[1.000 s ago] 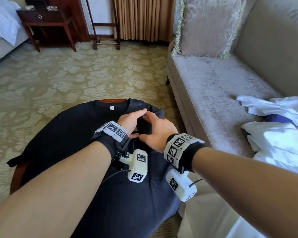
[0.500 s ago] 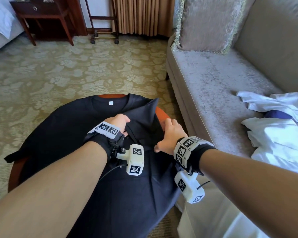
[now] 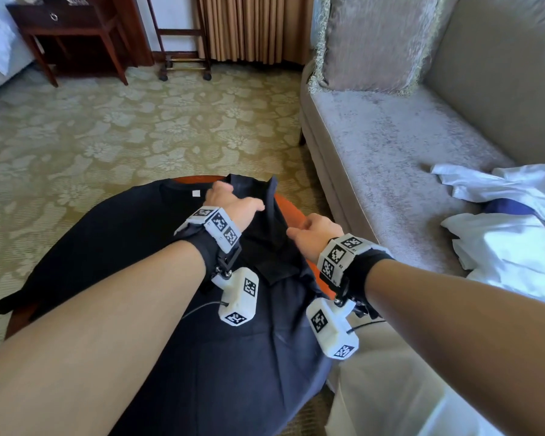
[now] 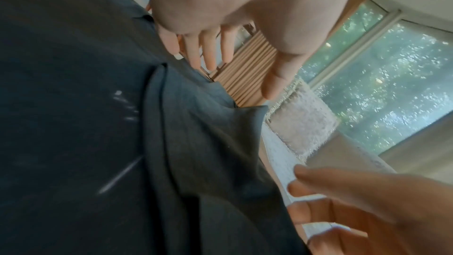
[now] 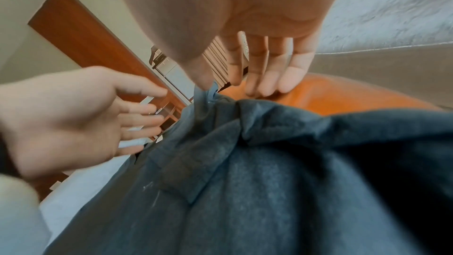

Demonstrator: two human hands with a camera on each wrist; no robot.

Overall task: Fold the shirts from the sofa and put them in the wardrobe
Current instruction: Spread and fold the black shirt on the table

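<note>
A black shirt (image 3: 132, 247) lies spread over a round wooden table (image 3: 291, 209), collar away from me. Its right sleeve (image 3: 265, 221) is folded inward over the body. My left hand (image 3: 233, 204) is over the shoulder by the collar, fingers straight and holding nothing; whether it touches the cloth I cannot tell. In the left wrist view the left hand (image 4: 239, 79) is spread above the shirt (image 4: 73, 123). My right hand (image 3: 315, 234) is at the shirt's right edge. In the right wrist view the right hand (image 5: 235, 86) has straight fingertips at the bare table rim (image 5: 331, 96) beside the shirt (image 5: 269, 181).
A grey sofa (image 3: 390, 146) stands close on the right with a crumpled pile of white shirts (image 3: 510, 240) and a cushion (image 3: 375, 42). Patterned carpet lies beyond the table. A dark nightstand (image 3: 70, 33), a luggage rack (image 3: 183, 58) and curtains are at the back.
Both hands were together on the sleeve at the shirt's middle. They have let go and moved apart, the left toward the collar, the right toward the table's right edge. The sleeve stays folded in.
</note>
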